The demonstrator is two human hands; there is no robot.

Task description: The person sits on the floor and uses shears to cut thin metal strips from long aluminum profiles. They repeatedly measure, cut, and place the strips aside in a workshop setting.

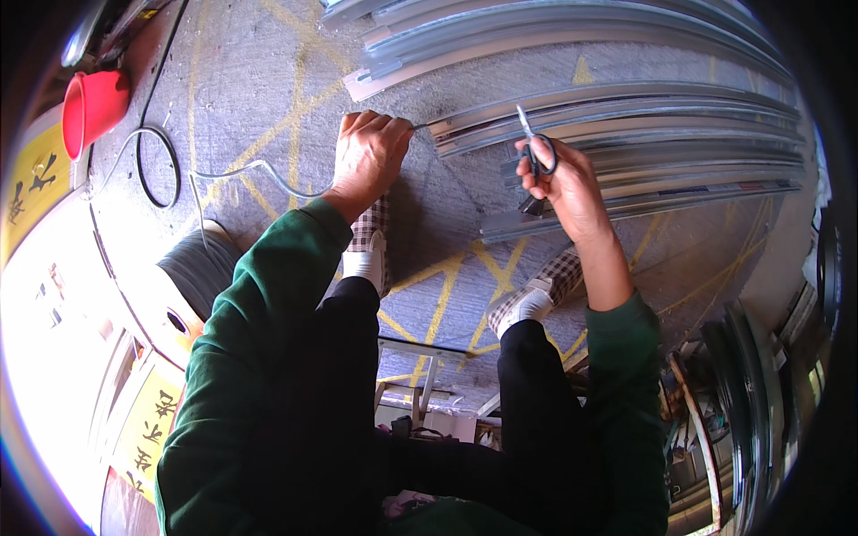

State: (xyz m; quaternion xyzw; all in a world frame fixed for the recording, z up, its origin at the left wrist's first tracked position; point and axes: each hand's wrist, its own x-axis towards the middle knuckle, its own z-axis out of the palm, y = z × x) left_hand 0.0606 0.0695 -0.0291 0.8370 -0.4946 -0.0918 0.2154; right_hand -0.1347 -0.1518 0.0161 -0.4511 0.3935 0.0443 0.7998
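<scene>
My left hand (371,152) is closed, knuckles up, at the near end of a long metal profile (500,105) on the floor. A thin grey strip (290,188) runs into it from the left, and a short dark end sticks out from the fingers toward the profile. The fingers hide the grip itself. My right hand (569,188) holds scissors (539,154) with black handles, blades pointing up and away, above the profiles. A small dark piece (532,206) shows just below that hand; its kind is unclear.
More metal profiles (554,34) lie farther off. At left stand a spool of grey strip (202,268) and a red bucket (95,109). A black cable (146,170) curls on the floor. Dark curved lengths (742,393) and a rusty frame (697,429) are at lower right.
</scene>
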